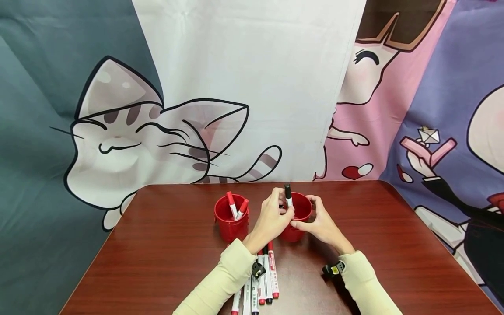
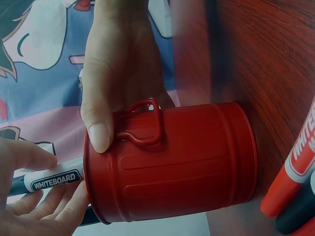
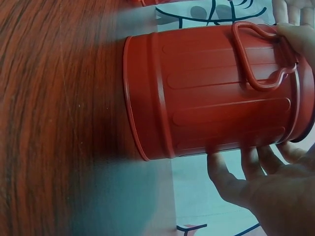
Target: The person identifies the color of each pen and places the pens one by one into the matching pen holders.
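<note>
My left hand (image 1: 271, 215) pinches a black-capped whiteboard marker (image 1: 288, 197) at the mouth of the right-hand red bucket (image 1: 292, 235). The marker stands nearly upright, cap up, its lower end inside the rim; the left wrist view shows its printed label (image 2: 56, 180). With thumb at the rim and fingers along the far side, my right hand (image 1: 323, 225) grips this bucket. A second dark cap (image 2: 89, 216) shows at the bucket's mouth, beyond the left fingers. In the right wrist view the bucket's wire handle (image 3: 248, 59) hangs under the thumb.
Left of the hands, another red bucket (image 1: 232, 232) holds two red-capped markers (image 1: 230, 200). Several red- and black-capped markers (image 1: 272, 273) lie side by side on the brown table (image 1: 157, 253), partly under my left forearm. A cartoon-printed cloth (image 1: 252, 65) hangs behind the table.
</note>
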A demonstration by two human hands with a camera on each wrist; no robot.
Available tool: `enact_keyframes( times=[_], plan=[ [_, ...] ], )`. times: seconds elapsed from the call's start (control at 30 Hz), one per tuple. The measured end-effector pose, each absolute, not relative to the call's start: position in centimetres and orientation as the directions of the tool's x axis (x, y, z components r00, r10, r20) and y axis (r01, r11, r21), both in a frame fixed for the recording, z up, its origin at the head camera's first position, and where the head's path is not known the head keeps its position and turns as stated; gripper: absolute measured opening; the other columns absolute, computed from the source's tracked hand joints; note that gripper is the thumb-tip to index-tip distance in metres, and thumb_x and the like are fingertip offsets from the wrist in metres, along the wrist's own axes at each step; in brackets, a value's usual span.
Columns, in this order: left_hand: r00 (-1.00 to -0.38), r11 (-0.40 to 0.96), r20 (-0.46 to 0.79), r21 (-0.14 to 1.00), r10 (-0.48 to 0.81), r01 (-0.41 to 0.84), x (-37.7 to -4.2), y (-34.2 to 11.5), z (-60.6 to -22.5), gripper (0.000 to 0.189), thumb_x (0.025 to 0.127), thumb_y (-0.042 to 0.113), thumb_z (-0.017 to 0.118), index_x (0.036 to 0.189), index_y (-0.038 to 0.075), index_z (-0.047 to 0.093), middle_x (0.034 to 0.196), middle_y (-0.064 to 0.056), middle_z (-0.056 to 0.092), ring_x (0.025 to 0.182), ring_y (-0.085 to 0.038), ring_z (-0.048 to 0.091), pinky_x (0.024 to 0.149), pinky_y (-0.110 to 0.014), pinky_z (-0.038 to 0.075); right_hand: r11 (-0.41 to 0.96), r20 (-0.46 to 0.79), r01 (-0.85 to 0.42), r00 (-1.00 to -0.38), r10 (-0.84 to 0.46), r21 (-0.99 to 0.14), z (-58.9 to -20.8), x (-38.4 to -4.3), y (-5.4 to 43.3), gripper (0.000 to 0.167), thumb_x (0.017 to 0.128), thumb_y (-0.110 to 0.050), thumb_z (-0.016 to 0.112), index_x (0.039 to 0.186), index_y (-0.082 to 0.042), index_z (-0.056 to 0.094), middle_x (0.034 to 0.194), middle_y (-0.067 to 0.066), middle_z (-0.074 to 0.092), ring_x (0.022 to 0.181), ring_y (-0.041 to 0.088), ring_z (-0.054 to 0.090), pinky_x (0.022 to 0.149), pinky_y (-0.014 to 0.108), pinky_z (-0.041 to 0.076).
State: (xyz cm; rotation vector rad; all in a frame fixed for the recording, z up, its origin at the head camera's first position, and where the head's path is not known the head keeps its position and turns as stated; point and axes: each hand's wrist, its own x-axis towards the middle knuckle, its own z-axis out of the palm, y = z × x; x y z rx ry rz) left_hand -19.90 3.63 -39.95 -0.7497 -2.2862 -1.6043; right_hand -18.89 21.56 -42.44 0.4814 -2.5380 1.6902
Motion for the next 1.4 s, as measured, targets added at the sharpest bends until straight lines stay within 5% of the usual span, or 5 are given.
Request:
enact_keyframes(
  times=[0.63, 1.4],
  plan=[
    [-0.729, 0.404, 0.617, 0.61, 0.297, 0.682, -19.8, 3.3, -40.9, 0.02, 0.084, 0.009, 0.06, 0.103, 0.008, 0.054, 0.093, -0.001, 0.054, 0.076, -0.012, 0.054, 0.065, -0.017, 0.049, 0.345, 0.214, -0.283, -0.951, -0.225, -0.895, -42.4, -18.6, 21.4, 0.08, 0.073, -0.016, 0.077, 0.132, -0.001, 0.025, 0.125, 0.019, 0.04, 0.105, 0.039, 0.05, 0.081, 0.044, 0.05],
    [-0.767, 0.358, 0.582, 0.678, 0.272, 0.642, -19.9, 3.5, -41.4, 0.021, 0.08, 0.005, 0.064, 0.099, 0.004, 0.055, 0.094, -0.007, 0.058, 0.082, -0.015, 0.061, 0.076, -0.025, 0.052, 0.346, 0.209, -0.273, -0.955, -0.212, -0.897, -43.8, -19.5, 22.1, 0.082, 0.071, -0.023, 0.079, 0.132, -0.009, 0.026, 0.125, 0.014, 0.042, 0.108, 0.036, 0.049, 0.08, 0.035, 0.052]
  ],
)
